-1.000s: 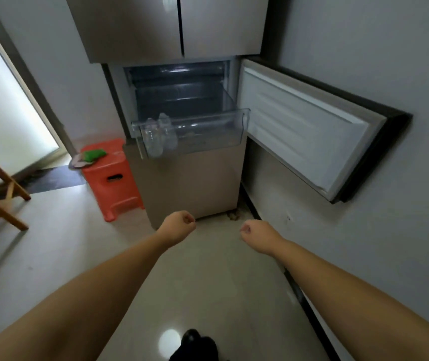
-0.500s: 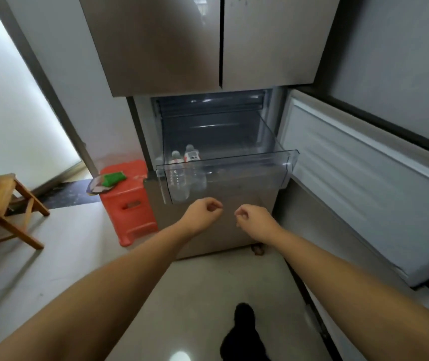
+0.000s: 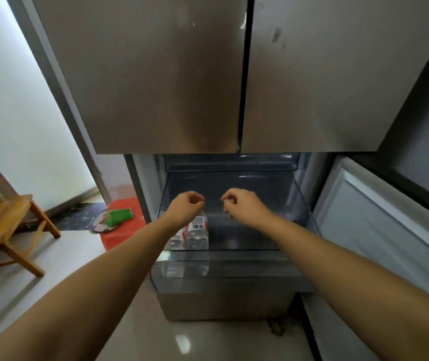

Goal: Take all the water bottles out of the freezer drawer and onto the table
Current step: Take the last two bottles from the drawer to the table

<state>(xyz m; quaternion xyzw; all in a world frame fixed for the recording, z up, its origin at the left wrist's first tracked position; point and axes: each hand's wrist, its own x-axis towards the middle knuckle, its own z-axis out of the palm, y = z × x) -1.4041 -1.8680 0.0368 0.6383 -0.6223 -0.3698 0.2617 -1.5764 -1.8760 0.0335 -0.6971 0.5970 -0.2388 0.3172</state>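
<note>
The clear plastic freezer drawer (image 3: pixel 247 273) stands pulled out below the closed upper fridge doors. Two clear water bottles with red-and-white labels stand upright side by side in its left end, one (image 3: pixel 198 234) to the right of the other (image 3: pixel 175 241). My left hand (image 3: pixel 186 207) hovers just above them with curled fingers, holding nothing and hiding their caps. Over the middle of the drawer, my right hand (image 3: pixel 243 207) is also curled and holds nothing. The rest of the drawer looks bare.
The freezer door (image 3: pixel 380 230) hangs open on the right, close to my right arm. A red plastic stool (image 3: pixel 123 234) with a green item (image 3: pixel 118 216) stands left of the fridge. Further left is a wooden stool (image 3: pixel 2 220).
I have moved closer to the fridge. Both hands went from below the drawer's front to above the inside of the drawer, the left one over the bottles.
</note>
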